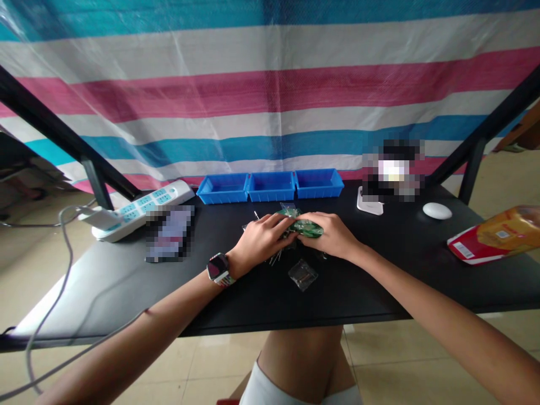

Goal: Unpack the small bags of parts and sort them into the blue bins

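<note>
My left hand (pixel 266 235) and my right hand (pixel 327 232) meet near the middle of the black table. Between them is a clear plastic bag with green contents (pixel 307 227); the fingers of both hands are curled onto it. What exactly is inside cannot be made out. Thin metal-looking sticks (pixel 276 257) poke out beneath my left hand. Just in front of the hands lies a small clear packet (pixel 302 274) with dark, thin pieces in it. More clear plastic (pixel 288 207) shows behind my fingertips.
Three joined blue bins (pixel 270 187) stand along the back. At left are a white power strip (pixel 143 209) with a grey cable and a blurred flat packet (pixel 172 233). To the right are a white stand (pixel 370 201), a white mouse (pixel 437 211) and a red-and-amber bottle (pixel 498 233).
</note>
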A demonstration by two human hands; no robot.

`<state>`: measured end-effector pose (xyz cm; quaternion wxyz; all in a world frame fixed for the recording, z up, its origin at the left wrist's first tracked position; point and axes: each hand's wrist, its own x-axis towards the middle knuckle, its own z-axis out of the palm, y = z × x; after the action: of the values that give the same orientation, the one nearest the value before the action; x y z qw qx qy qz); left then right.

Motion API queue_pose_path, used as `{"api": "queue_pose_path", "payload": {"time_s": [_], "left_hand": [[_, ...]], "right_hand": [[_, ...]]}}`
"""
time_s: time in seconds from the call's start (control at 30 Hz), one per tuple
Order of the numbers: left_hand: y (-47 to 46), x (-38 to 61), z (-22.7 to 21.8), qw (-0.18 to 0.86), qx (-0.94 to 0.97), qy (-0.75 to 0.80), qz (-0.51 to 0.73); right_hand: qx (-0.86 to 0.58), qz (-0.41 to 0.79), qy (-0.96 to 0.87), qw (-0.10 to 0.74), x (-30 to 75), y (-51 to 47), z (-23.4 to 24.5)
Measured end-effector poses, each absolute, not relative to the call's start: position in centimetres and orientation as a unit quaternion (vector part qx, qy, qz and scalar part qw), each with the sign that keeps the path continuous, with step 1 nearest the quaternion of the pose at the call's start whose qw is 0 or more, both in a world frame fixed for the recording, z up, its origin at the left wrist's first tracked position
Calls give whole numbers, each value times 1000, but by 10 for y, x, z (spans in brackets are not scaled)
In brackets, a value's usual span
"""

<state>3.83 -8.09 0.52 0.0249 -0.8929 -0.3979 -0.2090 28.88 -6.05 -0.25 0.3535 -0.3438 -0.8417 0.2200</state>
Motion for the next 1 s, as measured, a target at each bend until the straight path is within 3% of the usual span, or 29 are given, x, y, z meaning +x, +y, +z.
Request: {"api": "queue_pose_path", "payload": {"time_s": [0.3, 0.47, 0.57, 0.73, 1.0], "left_hand": [[-49, 38, 27, -106, -854, -432, -269], [-22, 37, 24, -186, -813, -470, -288], [-20, 35, 21, -191, -793, -498, -296], [-35, 30, 21, -89, -818, -499, -272], [-42, 23, 15, -52, -837, -483, -251]], "right_hand": [[-380, 481, -711, 345, 274, -17, 7], [-405, 575, -650, 288, 273, 10, 19], [-421, 523, -700, 243, 280, 18, 28], [-446, 314, -817, 187, 292, 16, 40], [-494, 151, -845, 140, 296, 9, 40]]}}
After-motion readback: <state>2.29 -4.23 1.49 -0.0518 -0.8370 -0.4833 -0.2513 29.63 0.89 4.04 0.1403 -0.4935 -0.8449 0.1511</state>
